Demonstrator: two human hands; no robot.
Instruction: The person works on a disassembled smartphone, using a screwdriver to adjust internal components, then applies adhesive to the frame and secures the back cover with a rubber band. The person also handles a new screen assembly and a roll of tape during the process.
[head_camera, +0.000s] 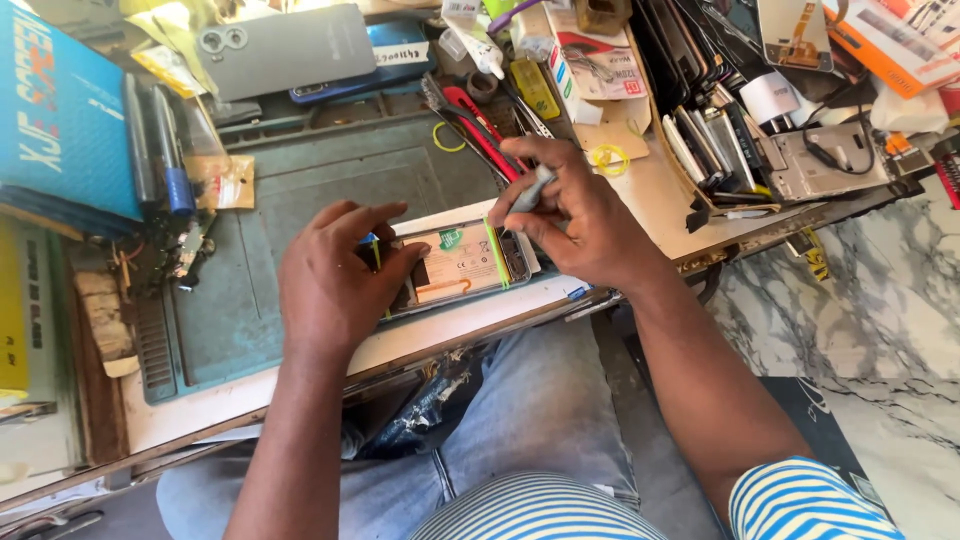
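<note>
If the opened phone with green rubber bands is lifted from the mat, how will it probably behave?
The opened phone looks thin and flat, so probably stiff and light. Its exposed inner parts seem fragile. The green rubber bands around it may hold the layers together, and the left hand steadies it.

Bright daylight fills the scene, strongest at the far edge, where papers and packaging wash out to near white. The grey work mat (300, 200) is evenly lit, with soft shadows under both hands. The marble floor (850, 290) on the right glares pale. Focus is fairly sharp in the centre; the near corners soften slightly, and straight edges bow towards the frame's borders.
</note>
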